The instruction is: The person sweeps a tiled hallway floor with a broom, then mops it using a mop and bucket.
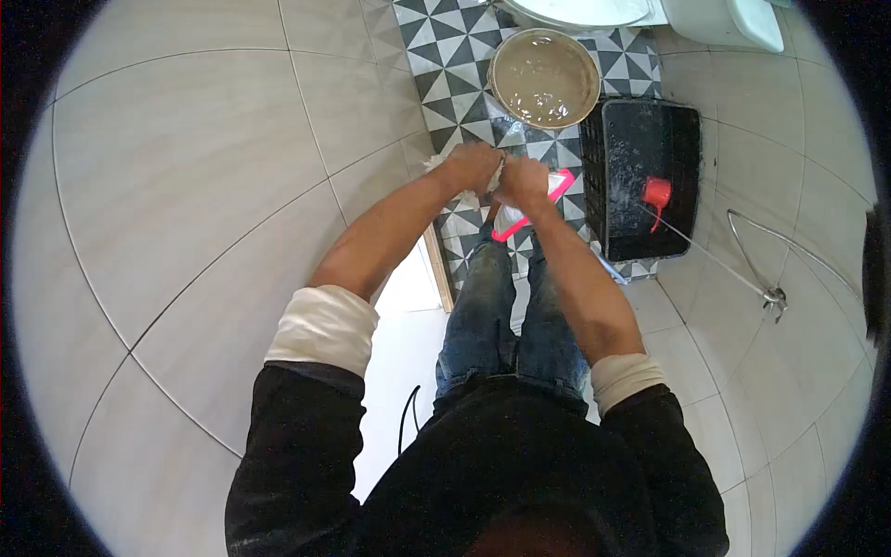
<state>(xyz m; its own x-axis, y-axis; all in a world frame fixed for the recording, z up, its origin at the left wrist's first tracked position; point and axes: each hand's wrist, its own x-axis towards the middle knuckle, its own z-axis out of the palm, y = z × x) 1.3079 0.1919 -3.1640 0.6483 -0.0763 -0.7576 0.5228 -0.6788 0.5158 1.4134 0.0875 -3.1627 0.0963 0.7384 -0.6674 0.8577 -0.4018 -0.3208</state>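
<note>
Both my fists are close together in front of my legs, over the patterned floor. My left hand (475, 167) is closed on an off-white cloth (470, 199), whose ragged ends stick out beside and below the fingers. Right beside it, my right hand (525, 182) is closed around the same bunched cloth. Under my right wrist shows a white item with a bright pink edge (561, 185), partly hidden by the forearm. Just beyond the hands stands a round bucket (492, 91) full of murky brown water.
A black plastic crate (640, 234) stands on the right with a red dipper (656, 193) in it. A white toilet (585, 11) is at the top. A shower hose (803, 243) hangs along the right tiled wall. The floor (445, 79) has grey and white triangles.
</note>
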